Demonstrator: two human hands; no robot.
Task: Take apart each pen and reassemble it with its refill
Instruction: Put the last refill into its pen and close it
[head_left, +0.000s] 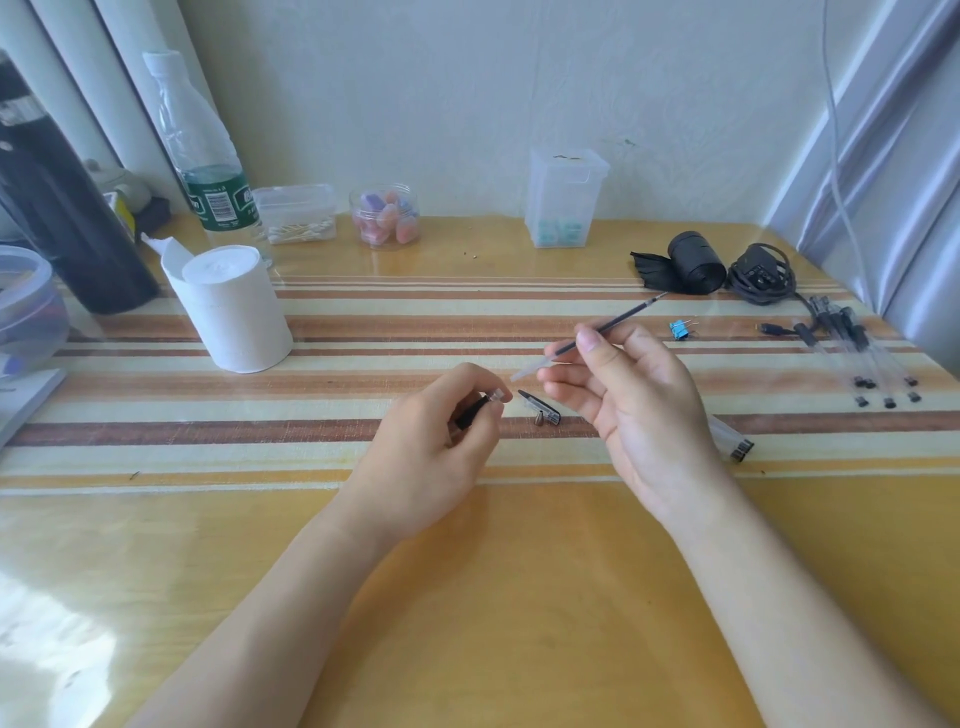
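Head view: right hand (628, 395) pinches the refill (597, 335) near mid-shaft, centre frame, raised off the counter (467, 571). Left hand (431, 436) fingers (480, 410) grip a short black grip section (474, 409). Refill judged light, thin, bendable, smooth; best held close to the entering end.

Tabletop (467, 571): paper roll (234, 306) as landmark. Bottle (208, 156) behind it. Pen cap (540, 408) to its right, nearer the front edge. Binder clip (678, 329) further right. Bundle of pens (857, 353) far right. Jar (385, 215) behind, to the right, by the wall.
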